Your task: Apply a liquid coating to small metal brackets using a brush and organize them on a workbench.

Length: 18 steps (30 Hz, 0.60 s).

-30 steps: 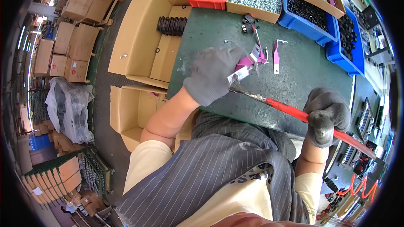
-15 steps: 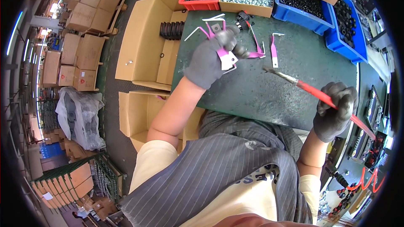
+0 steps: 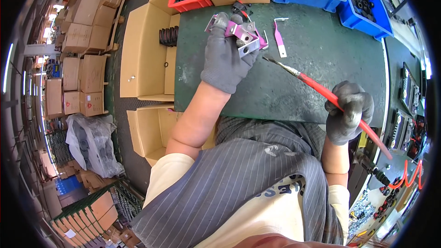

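While the right gloved hand (image 3: 350, 110) is clamping its curled fingers around a red-handled brush (image 3: 317, 90), the left gloved hand (image 3: 224, 59) is gripping a bundle of pink-sleeved metal strips (image 3: 234, 29) over the far left of the green table (image 3: 298, 98), its fingers bending around them. The brush's long axis is running from near right to far left, its dark tip pointing far left near the bundle. The bundle's pink sleeves are slanting from far left to near right, pierced flat ends showing toward the right. Right of it, a loose pink-sleeved strip (image 3: 278, 37) is lying lengthwise near to far, its bent far end pointing right.
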Motion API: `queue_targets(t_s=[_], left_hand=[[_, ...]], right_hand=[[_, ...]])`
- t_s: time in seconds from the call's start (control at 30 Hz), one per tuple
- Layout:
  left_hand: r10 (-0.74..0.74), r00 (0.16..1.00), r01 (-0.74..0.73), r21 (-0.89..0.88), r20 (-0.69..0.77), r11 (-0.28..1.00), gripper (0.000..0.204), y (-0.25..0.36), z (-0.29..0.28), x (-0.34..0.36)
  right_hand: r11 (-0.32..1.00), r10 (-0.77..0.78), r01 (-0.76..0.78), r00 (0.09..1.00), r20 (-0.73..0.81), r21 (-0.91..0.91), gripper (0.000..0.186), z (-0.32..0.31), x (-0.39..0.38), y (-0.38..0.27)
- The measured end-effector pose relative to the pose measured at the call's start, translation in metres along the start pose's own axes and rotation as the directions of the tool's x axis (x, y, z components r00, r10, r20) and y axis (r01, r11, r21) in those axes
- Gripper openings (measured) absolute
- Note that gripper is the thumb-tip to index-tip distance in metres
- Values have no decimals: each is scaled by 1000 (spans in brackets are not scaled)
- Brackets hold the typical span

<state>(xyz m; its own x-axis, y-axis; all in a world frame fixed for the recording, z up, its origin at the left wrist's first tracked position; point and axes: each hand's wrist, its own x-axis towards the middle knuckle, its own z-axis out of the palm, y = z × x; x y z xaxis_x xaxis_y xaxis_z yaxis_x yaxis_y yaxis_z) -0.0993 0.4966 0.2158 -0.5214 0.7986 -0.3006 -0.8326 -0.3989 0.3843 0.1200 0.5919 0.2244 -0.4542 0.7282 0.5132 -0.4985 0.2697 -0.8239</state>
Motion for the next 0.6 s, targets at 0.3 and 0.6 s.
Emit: queue_targets(t_s=[0.3, 0.6], left_hand=[[30, 999, -29, -46, 11, 999, 26, -15, 16, -10], [5, 1000, -3, -66, 20, 998, 23, -17, 17, -14]], right_hand=[[949, -153, 226, 940, 304, -219, 12, 2, -3, -6], [913, -231, 315, 923, 309, -259, 12, -1, 1, -11]])
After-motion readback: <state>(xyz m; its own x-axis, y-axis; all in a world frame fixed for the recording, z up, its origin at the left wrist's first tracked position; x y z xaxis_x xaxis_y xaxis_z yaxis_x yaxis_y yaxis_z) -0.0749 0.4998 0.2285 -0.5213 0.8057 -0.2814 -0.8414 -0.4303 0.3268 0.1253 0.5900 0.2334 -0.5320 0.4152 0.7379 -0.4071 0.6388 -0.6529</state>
